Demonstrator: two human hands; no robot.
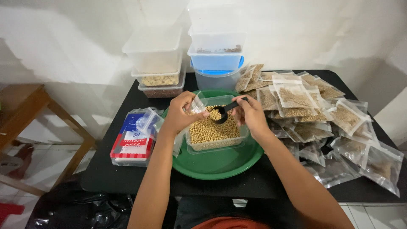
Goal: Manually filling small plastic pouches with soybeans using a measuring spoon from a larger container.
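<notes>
Left hand [180, 116]: fingers pinch clear pouch [196, 104] open. Right hand [251, 114]: fingers grip black scoop [224, 113], loaded, over bean tub [214, 135] (catches spills), mid-table.

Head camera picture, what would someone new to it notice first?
Probably the clear tub of pale beans on the green round tray at the table's middle. Above it the right hand holds a black scoop of beans toward a small clear pouch held by the left hand. To the right lies a heap of filled clear pouches.
</notes>
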